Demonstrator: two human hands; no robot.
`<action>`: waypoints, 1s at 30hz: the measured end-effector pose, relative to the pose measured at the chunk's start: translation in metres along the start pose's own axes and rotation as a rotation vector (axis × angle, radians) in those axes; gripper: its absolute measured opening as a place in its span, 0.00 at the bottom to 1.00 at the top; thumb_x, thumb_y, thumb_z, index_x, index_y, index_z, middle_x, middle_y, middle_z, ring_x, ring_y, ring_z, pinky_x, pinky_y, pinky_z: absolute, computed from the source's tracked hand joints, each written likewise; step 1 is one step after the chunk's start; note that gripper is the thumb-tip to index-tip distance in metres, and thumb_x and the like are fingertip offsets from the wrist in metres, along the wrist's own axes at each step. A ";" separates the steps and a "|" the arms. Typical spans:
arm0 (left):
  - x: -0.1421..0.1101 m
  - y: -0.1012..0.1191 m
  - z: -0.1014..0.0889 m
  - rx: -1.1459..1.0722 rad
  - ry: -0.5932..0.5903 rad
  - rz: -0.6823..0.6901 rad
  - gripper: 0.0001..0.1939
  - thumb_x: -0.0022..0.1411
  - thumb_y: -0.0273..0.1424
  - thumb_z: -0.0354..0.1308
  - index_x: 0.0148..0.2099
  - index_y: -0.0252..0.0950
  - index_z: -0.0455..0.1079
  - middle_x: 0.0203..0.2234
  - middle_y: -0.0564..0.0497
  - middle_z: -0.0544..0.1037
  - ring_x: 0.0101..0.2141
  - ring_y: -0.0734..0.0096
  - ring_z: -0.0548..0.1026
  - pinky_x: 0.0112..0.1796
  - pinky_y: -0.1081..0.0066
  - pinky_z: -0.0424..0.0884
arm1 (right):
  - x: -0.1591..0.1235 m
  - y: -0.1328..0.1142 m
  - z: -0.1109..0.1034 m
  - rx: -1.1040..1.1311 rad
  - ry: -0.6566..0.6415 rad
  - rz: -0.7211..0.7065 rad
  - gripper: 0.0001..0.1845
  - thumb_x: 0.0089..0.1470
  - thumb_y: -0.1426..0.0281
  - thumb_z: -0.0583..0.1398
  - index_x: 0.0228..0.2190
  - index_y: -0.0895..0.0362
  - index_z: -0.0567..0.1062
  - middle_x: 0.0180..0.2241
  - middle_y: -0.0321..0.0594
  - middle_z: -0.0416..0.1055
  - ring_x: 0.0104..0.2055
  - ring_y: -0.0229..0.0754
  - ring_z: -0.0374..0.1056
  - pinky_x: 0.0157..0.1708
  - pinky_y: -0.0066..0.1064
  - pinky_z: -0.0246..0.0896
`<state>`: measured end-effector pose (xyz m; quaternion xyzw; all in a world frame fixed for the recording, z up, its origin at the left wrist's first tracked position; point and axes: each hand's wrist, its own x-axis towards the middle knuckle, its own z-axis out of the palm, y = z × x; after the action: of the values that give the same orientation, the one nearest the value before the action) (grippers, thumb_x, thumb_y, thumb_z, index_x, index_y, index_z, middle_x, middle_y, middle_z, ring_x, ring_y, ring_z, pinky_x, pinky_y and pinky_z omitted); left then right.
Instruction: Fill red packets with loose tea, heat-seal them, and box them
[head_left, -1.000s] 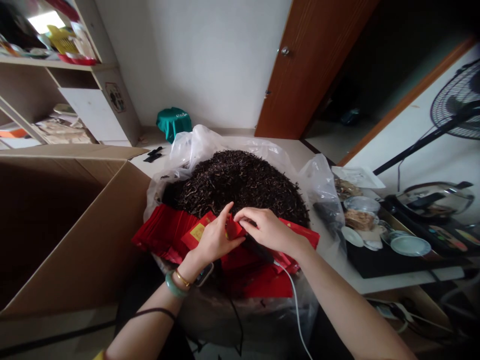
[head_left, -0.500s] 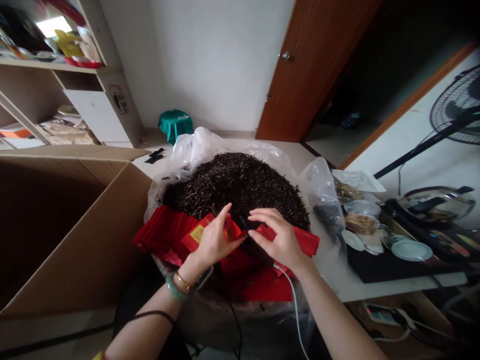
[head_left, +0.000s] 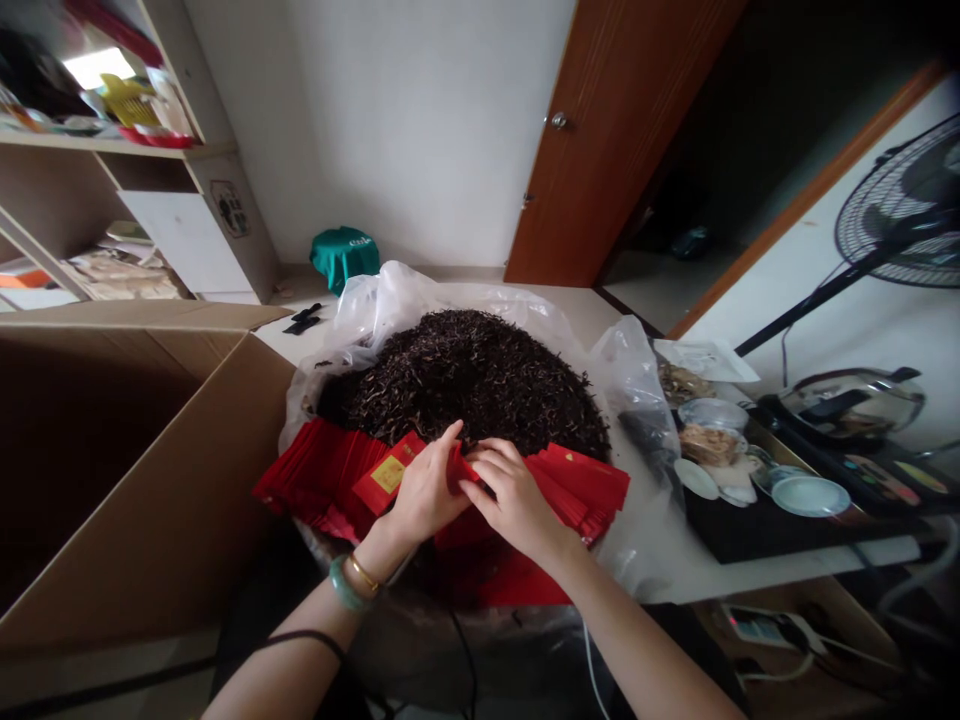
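My left hand (head_left: 429, 490) is closed around a red packet (head_left: 367, 488) with a yellow label, at the front edge of a heap of dark, twisted dried leaves that look like loose tea (head_left: 480, 370). My right hand (head_left: 514, 495) meets it from the right, fingertips pinched on the packet's inner end; the hands hide most of that end. Stacks of flat red packets lie to the left (head_left: 311, 475) and right (head_left: 581, 490) of my hands. More red packets (head_left: 510, 580) lie below my wrists. A white cable (head_left: 596, 670) runs down beside my right forearm.
Clear plastic sheeting (head_left: 630, 375) surrounds the heap. An open cardboard box (head_left: 172, 480) stands at left. On the right are a small dish (head_left: 810, 495), a glass-lidded pot (head_left: 847, 405) and a standing fan (head_left: 907, 220). A teal-covered stool (head_left: 345, 255) is behind.
My right hand has moved left from beside the dark object with the white cable, and its spread fingers have closed onto the packet in my left hand. The view has shifted slightly.
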<state>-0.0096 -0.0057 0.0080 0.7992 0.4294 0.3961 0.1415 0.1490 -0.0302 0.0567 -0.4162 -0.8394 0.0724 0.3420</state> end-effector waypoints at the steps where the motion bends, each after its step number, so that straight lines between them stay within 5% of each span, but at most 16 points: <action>1: 0.000 0.001 0.000 -0.001 -0.005 -0.002 0.41 0.52 0.26 0.57 0.66 0.34 0.47 0.48 0.40 0.74 0.46 0.60 0.75 0.47 0.61 0.73 | 0.000 0.000 0.000 0.008 0.001 0.005 0.08 0.58 0.74 0.56 0.36 0.55 0.75 0.37 0.46 0.75 0.48 0.51 0.65 0.49 0.50 0.67; 12: 0.000 0.002 0.002 -0.015 -0.016 -0.025 0.39 0.52 0.27 0.57 0.65 0.33 0.48 0.51 0.39 0.70 0.50 0.56 0.71 0.51 0.56 0.70 | 0.000 0.001 0.003 0.008 0.175 -0.011 0.07 0.56 0.73 0.57 0.36 0.55 0.75 0.35 0.45 0.75 0.44 0.50 0.66 0.46 0.47 0.67; 18: -0.002 0.006 0.003 -0.067 -0.028 0.004 0.37 0.53 0.22 0.54 0.65 0.33 0.49 0.46 0.40 0.71 0.44 0.60 0.72 0.46 0.59 0.72 | -0.001 -0.003 0.009 -0.010 0.066 0.035 0.06 0.57 0.71 0.58 0.30 0.55 0.75 0.32 0.45 0.74 0.42 0.51 0.65 0.44 0.47 0.67; 25: 0.004 0.018 -0.012 -0.345 -0.144 -0.071 0.41 0.51 0.34 0.64 0.64 0.33 0.53 0.55 0.37 0.68 0.54 0.54 0.69 0.54 0.55 0.66 | 0.001 0.005 -0.001 0.103 0.101 0.052 0.10 0.60 0.70 0.56 0.30 0.54 0.77 0.32 0.44 0.76 0.41 0.48 0.68 0.43 0.44 0.69; 30: 0.009 0.020 -0.021 -0.608 -0.220 -0.248 0.28 0.56 0.41 0.61 0.56 0.32 0.66 0.47 0.42 0.76 0.46 0.57 0.74 0.48 0.59 0.71 | 0.000 0.008 -0.008 0.191 0.122 0.102 0.09 0.58 0.68 0.58 0.29 0.54 0.77 0.30 0.43 0.75 0.41 0.46 0.70 0.41 0.39 0.70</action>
<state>-0.0111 -0.0129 0.0368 0.7002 0.3677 0.3972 0.4656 0.1597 -0.0262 0.0596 -0.4275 -0.7842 0.1438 0.4262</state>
